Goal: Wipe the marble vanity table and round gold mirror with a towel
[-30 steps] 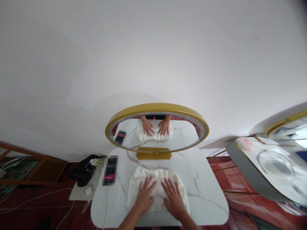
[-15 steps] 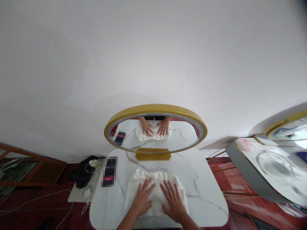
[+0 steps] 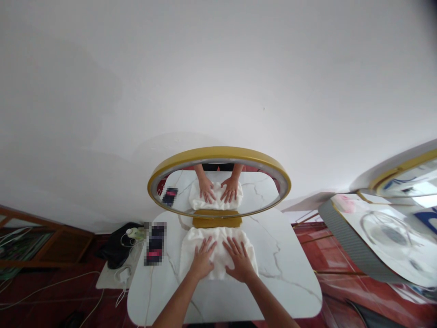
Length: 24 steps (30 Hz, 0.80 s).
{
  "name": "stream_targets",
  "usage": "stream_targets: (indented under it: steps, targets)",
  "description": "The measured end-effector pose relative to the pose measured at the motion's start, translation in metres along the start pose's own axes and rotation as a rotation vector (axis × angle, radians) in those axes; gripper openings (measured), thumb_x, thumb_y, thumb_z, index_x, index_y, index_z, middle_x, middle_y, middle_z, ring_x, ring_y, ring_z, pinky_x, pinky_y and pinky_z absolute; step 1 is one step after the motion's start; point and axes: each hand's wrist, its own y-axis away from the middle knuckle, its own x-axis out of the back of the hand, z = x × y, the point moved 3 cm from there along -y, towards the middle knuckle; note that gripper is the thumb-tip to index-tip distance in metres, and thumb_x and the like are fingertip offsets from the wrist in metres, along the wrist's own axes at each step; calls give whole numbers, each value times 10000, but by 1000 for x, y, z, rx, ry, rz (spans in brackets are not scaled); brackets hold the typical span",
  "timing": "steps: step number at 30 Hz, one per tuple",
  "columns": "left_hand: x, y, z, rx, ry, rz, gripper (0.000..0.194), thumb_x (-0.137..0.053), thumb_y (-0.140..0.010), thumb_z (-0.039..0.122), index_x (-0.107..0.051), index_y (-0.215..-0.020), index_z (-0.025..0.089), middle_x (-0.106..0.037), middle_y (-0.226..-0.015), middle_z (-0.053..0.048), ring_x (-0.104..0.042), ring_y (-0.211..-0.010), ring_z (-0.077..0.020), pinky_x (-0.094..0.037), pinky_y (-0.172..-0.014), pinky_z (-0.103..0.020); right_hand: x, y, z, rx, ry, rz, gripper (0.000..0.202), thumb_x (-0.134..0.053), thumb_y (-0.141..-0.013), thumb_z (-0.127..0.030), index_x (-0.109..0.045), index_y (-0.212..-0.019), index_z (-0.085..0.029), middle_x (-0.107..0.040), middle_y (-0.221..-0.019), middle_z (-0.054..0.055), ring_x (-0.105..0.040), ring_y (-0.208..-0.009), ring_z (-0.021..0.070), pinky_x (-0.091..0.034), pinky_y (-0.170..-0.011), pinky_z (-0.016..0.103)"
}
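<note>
A white cloth, slightly rumpled like a towel, lies on the marble-patterned table. My left hand rests flat on its left half, fingers spread and pointing forward. On the right half, my right hand is also laid flat with the fingers apart. The cloth's far edge reaches the gold base of an oval mirror. Both hands and the cloth are reflected in the mirror.
At the table's left edge lies a dark, pixelated object. A black bag, a bottle and white cables are beside the table on the left. Another table with a second gold-framed mirror stands right. A white wall rises behind.
Both hands have slid forward with the cloth, away from me toward the mirror base. A strip of bare tabletop now shows between the cloth and the near edge.
</note>
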Motion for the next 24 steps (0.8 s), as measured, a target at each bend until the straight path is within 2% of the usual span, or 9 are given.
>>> stream_targets:
  steps: [5, 10, 13, 15, 18, 24]
  targets:
    - [-22, 27, 6, -37, -2, -20, 911, -464, -635, 187, -117, -1459, 358, 93, -1537, 113, 116, -1412, -206, 23, -1116, -505, -11, 43, -1, 46, -11, 45, 895, -507, -683, -308, -80, -1469, -306, -56, -1540, -37, -78, -1409, 267, -21, -1128, 497]
    - [-59, 61, 2, -117, 47, -105, 906, -539, -675, 266, -90, -1448, 408, 95, -1536, 119, 126, -1410, -232, 78, -1112, -509, -32, 95, 4, 115, -49, -29, 886, -533, -708, -411, -84, -1467, -323, -65, -1539, -27, -110, -1402, 299, -36, -1122, 525]
    - [-72, 71, -3, -161, 79, -111, 907, -564, -691, 309, -72, -1444, 422, 92, -1537, 118, 123, -1411, -236, 79, -1112, -520, -41, 110, 5, 121, -46, -41, 865, -524, -728, -426, -81, -1465, -329, -77, -1537, -26, -127, -1397, 315, -51, -1115, 540]
    - [-74, 70, -6, -163, 83, -108, 903, -565, -693, 309, -75, -1443, 426, 89, -1538, 117, 116, -1413, -238, 70, -1112, -527, -43, 109, 4, 118, -34, -27, 868, -527, -726, -432, -82, -1464, -329, -79, -1537, -28, -123, -1395, 325, -51, -1113, 548]
    - [-67, 62, -7, -149, 69, -93, 885, -552, -699, 299, -90, -1442, 427, 86, -1539, 118, 105, -1414, -240, 56, -1117, -517, -41, 96, 3, 115, -14, -10, 890, -539, -709, -429, -79, -1464, -326, -63, -1538, -29, -113, -1397, 324, -58, -1116, 540]
    - [-32, 29, -5, -101, 53, -25, 862, -528, -702, 290, -113, -1451, 392, 74, -1544, 103, 90, -1417, -224, 24, -1125, -490, -24, 46, 0, 13, 35, 23, 893, -524, -699, -325, -67, -1466, -318, -29, -1539, -36, -82, -1406, 293, -75, -1120, 520]
